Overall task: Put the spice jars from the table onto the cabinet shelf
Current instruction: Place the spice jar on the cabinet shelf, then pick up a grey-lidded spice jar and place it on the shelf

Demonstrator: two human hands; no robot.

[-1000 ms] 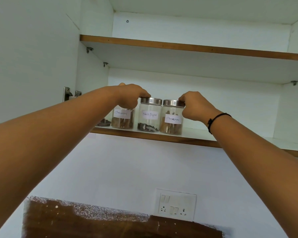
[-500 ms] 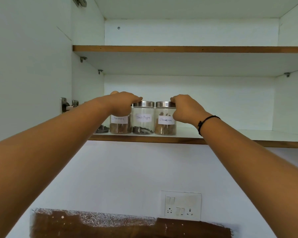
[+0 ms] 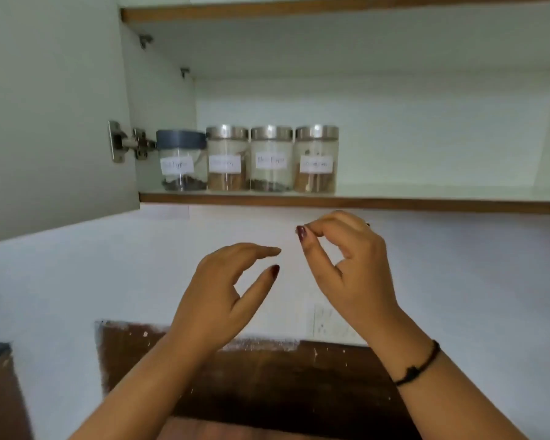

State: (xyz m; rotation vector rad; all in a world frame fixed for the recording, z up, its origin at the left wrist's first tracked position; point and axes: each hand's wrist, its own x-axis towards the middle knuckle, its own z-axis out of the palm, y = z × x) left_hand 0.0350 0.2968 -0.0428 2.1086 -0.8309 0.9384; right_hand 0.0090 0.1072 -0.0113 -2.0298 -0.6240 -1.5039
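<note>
On the lower cabinet shelf [image 3: 426,205] stands a row of labelled glass spice jars at the left end. A grey-lidded jar [image 3: 181,163] is leftmost. Beside it are three steel-lidded jars [image 3: 226,160], [image 3: 271,160], [image 3: 316,160], set close together. Both my hands hang in front of the wall below the shelf, apart from the jars. My left hand [image 3: 226,290] has relaxed, nearly straight fingers and holds nothing. My right hand [image 3: 346,268] has loosely curled fingers with the thumb near the forefinger, and it is also empty.
The open cabinet door [image 3: 51,106] hangs at the left on a metal hinge [image 3: 124,142]. An upper shelf [image 3: 299,11] runs above. The lower shelf is bare to the right of the jars. A wall socket [image 3: 323,322] and a brown panel [image 3: 283,376] lie below.
Both hands have let go of the jar lids and dropped below the shelf. The view has tilted down and moved closer, and the grey-lidded jar now shows in full.
</note>
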